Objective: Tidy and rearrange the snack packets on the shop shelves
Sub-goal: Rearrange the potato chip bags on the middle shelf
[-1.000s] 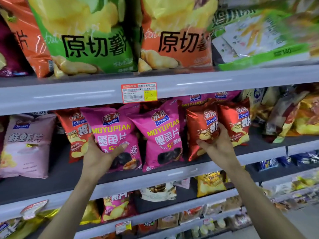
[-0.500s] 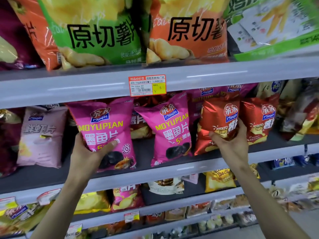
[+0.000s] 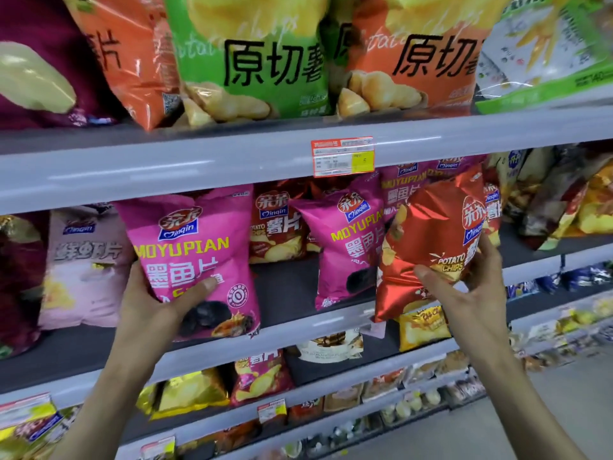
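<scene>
Gripping a pink packet [image 3: 199,260], the left hand [image 3: 156,293] had its thumb laid across the front low down and its fingers behind the packet's left edge. The right hand [image 3: 471,293] clasped a red packet [image 3: 431,240], thumb on the front and fingers wrapped round its right side.

Half a second before, the red packet had stood on the middle shelf [image 3: 285,336] with that hand at its foot. It now sat tilted leftward, clear of its row, its bottom corner hanging past the shelf's front edge. The pink packet had shifted a little left and stood at the front edge, just beside a pale pink packet [image 3: 83,267].

The pink packet read "Qinqin", "MOYUPIAN" and 墨鱼片, and the red one read "Qinqin" and "POTATO CHIPS". A second pink packet [image 3: 345,254] with the same print stood between them. A further red chips packet [image 3: 278,224] marked 薯片 stood further back in the gap. On the top shelf [image 3: 199,167] a green bag [image 3: 252,58] and an orange bag [image 3: 414,54] both showed 原切薯. A red and yellow price label [image 3: 343,157] on that shelf's front edge was too blurred to read.

Both forearms reached up from the bottom corners.
</scene>
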Tool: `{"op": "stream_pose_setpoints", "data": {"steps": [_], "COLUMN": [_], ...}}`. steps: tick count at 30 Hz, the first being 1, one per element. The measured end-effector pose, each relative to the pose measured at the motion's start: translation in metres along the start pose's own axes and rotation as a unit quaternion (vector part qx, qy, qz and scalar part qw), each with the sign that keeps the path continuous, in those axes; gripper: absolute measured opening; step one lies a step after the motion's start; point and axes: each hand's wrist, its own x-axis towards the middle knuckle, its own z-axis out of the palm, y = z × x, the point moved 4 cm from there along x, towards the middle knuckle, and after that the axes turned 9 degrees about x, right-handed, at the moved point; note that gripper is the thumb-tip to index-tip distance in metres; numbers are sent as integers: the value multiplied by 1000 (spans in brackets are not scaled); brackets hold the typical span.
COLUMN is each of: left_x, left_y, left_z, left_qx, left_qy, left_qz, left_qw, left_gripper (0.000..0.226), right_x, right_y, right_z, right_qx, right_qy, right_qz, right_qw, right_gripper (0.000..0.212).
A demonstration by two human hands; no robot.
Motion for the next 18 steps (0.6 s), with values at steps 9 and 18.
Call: {"op": "stream_pose_setpoints", "data": {"steps": [9, 18], "left_x": [-19, -32], "left_y": [-13, -27], "left_z": [-43, -96], "left_qx": [-30, -63], "left_qy": [-56, -6], "left_qz": [-30, -36], "left_qw": [998, 997], "left_gripper": [78, 66], "right_x": [-82, -84], "right_y": [-12, 20], "right_z": [104, 228], "right_qx": [7, -95], "right_qy": [-42, 31], "right_qz": [57, 24], "right_qw": [997, 995], "right_gripper": [101, 114]}}
